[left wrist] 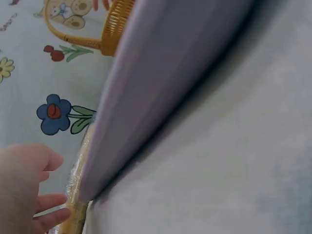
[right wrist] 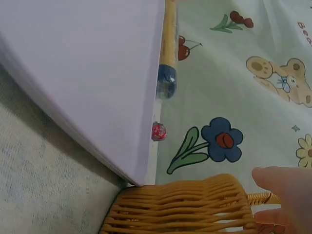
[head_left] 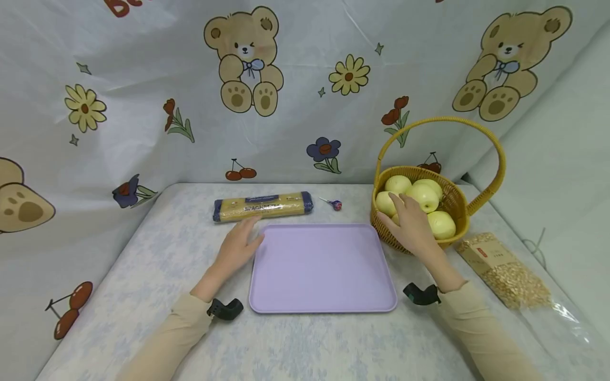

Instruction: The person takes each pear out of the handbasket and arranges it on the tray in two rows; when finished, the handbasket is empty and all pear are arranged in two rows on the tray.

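Note:
My left hand (head_left: 234, 247) hovers by the far left corner of a lilac tray (head_left: 322, 270), its fingers loosely extended with nothing held. Just beyond its fingertips lies a pack of spaghetti (head_left: 263, 207) with dark blue ends, which also shows behind the tray in the left wrist view. At the right, my right hand (head_left: 411, 225) reaches over the near left rim of a wicker basket (head_left: 458, 209) holding several pale yellow-green apples (head_left: 441, 225). Its fingers are spread in front of the fruit; whether they touch any apple cannot be told. The right wrist view shows that hand (right wrist: 287, 195) above the basket's side.
A lollipop (head_left: 336, 205) in a dark wrapper lies between the spaghetti and the basket. Right of the basket, a clear bag of grain-like pieces (head_left: 510, 272) rests along the table's edge. The basket's tall handle (head_left: 443, 119) arches upward. A printed cloth (head_left: 295, 95) hangs behind the table.

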The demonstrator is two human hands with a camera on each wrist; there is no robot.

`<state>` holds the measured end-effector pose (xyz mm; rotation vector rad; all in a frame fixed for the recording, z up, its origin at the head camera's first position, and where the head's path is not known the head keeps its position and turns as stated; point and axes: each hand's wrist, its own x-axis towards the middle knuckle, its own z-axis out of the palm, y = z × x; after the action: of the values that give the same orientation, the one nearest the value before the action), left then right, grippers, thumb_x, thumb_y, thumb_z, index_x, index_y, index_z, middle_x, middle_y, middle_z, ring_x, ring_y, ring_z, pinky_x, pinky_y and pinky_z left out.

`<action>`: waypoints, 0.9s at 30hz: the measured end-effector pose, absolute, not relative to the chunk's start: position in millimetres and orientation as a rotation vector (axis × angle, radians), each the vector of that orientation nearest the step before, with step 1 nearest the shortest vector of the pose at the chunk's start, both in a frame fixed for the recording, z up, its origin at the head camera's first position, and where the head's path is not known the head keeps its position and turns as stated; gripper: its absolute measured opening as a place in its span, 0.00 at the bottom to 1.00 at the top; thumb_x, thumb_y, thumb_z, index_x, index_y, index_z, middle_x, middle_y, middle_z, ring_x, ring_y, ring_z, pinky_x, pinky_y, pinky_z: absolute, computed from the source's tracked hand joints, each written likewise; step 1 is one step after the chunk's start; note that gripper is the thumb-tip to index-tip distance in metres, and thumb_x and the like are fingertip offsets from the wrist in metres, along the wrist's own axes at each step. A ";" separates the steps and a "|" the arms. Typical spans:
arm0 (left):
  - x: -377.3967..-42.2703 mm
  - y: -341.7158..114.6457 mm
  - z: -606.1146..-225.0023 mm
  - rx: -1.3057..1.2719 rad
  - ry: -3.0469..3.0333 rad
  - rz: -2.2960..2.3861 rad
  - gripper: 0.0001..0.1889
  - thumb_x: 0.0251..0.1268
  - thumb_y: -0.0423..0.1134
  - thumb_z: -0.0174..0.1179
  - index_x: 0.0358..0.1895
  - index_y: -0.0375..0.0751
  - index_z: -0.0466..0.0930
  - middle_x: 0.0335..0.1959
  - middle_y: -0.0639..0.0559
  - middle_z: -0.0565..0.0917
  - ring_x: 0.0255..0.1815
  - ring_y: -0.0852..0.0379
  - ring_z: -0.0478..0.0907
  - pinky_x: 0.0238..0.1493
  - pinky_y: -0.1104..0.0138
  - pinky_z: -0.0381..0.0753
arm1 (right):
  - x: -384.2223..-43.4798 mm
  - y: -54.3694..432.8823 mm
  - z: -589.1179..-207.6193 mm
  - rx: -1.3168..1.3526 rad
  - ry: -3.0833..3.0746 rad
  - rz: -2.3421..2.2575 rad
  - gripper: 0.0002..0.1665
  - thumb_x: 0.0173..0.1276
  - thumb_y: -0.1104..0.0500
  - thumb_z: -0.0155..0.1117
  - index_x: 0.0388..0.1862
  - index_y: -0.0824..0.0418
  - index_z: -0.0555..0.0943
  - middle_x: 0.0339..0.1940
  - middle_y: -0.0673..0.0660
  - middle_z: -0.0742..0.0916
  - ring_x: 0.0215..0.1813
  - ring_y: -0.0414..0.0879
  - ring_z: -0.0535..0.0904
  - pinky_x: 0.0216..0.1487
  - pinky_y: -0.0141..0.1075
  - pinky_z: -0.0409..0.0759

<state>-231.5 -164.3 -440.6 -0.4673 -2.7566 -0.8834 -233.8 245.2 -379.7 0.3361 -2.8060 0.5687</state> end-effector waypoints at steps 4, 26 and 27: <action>-232.9 -168.3 -451.3 -0.529 -2.771 -1.126 0.27 0.69 0.41 0.54 0.70 0.42 0.64 0.68 0.41 0.69 0.70 0.41 0.65 0.71 0.47 0.63 | -236.9 258.0 -376.3 0.318 -2.825 0.720 0.40 0.73 0.45 0.52 0.71 0.72 0.59 0.67 0.77 0.67 0.67 0.72 0.62 0.63 0.65 0.63; -233.9 -171.8 -463.4 -0.610 -2.783 -1.240 0.26 0.70 0.39 0.54 0.69 0.42 0.64 0.68 0.43 0.66 0.72 0.42 0.62 0.72 0.46 0.61 | -246.7 296.7 -366.5 0.149 -2.669 1.057 0.29 0.67 0.59 0.62 0.63 0.70 0.69 0.54 0.74 0.79 0.52 0.68 0.77 0.45 0.45 0.80; -234.2 -171.8 -464.1 -0.610 -2.782 -1.239 0.26 0.70 0.39 0.54 0.69 0.42 0.64 0.68 0.43 0.66 0.72 0.42 0.62 0.72 0.46 0.61 | -247.4 298.3 -367.0 0.150 -2.658 1.048 0.29 0.67 0.59 0.62 0.63 0.70 0.69 0.54 0.73 0.79 0.51 0.66 0.77 0.43 0.39 0.79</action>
<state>-234.2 -171.8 -464.1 -0.6101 -2.7824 -1.2394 -247.4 298.3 -367.0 0.1496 -2.6578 1.0483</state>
